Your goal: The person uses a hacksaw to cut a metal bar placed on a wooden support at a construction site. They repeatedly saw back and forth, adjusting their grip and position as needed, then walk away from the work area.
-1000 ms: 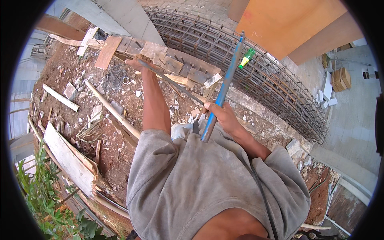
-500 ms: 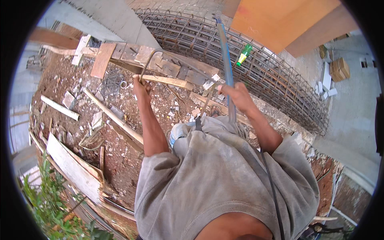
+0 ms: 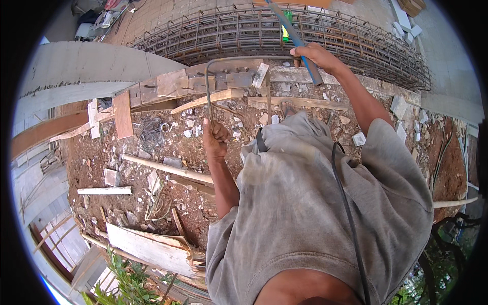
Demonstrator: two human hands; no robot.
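My left hand is closed round the lower end of a bent steel reinforcing bar. From there the bar rises, then turns sharply and runs right over the plank bench. In my right hand is a blue-grey metal pipe, slanting from the far rebar cage down toward me. The pipe's near end is free, above the rubble. Its far end reaches the top edge of the view. Where the bar's right end finishes, near my right hand, I cannot make out.
A long rebar cage lies across the far side, with a green bottle on it. The plank bench has upright pegs. Loose boards, a pole and broken rubble cover the soil. A concrete beam stands far left.
The view has turned and shifted. My right hand has swung the pipe away from my body toward the cage, its near end now off my shirt. My left hand still grips the bar.
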